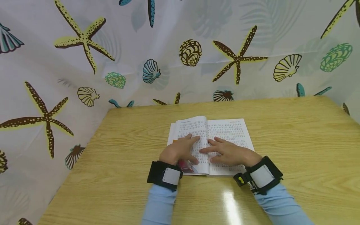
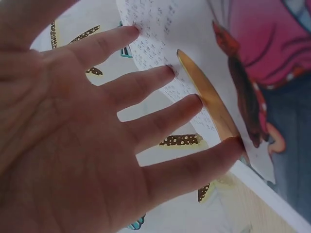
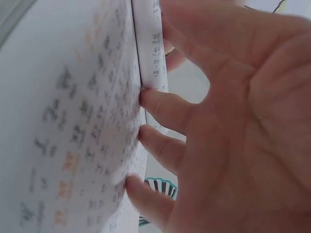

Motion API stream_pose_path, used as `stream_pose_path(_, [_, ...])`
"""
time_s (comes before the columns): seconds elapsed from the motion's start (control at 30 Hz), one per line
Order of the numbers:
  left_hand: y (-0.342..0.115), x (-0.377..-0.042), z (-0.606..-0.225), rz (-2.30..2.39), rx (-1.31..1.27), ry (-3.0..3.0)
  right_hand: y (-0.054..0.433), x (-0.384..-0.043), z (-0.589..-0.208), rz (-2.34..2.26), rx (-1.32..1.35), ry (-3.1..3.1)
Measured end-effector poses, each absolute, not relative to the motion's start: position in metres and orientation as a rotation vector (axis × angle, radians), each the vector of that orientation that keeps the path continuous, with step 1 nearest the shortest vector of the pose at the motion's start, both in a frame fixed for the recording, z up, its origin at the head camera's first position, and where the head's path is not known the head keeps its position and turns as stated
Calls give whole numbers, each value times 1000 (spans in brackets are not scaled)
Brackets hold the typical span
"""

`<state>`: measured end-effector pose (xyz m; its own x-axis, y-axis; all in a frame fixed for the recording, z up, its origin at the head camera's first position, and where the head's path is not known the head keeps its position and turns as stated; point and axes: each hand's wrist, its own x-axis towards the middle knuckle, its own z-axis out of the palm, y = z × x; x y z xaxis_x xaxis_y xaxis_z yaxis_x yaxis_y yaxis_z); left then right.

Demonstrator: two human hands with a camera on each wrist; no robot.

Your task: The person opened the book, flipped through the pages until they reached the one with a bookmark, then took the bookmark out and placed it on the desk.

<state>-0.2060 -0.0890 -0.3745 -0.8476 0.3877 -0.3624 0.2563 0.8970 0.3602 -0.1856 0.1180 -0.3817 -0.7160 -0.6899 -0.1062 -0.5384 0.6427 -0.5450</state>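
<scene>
Fingers point(image 2: 146, 83) of left hand point(image 1: 181, 149) and right hand point(image 1: 230, 153) are spread, resting on the open book point(image 1: 225, 126) and gripping nothing. It lies slightly below and right of centre in my head view — light, bendy, I judge, with tearable paper; I would support it beneath the middle fold point(image 1: 207, 127).

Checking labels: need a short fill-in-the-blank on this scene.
On the open white paper book, the bare left hand is over the ____ page.
The long cloth sleeves are light ____.
The flat wrist bands are mainly ____.
White patterned cloth shows ribbed shells and spotted, five-armed ____.

left; blue; black; starfish
</scene>
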Motion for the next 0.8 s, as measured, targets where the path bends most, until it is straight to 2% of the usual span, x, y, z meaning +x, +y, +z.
stream_pose_path(0.23, [-86, -205, -372, 419, 466, 2637, 128, -190, -384, -592, -847, 2693])
stream_pose_path(0.47, [-84, -204, -370, 451, 471, 2637, 167, -198, -388, -567, -632, 2782])
stream_pose_path(0.8, [-86, -204, -370, 472, 458, 2626, 207, -205, -395, -754, -498, 2758])
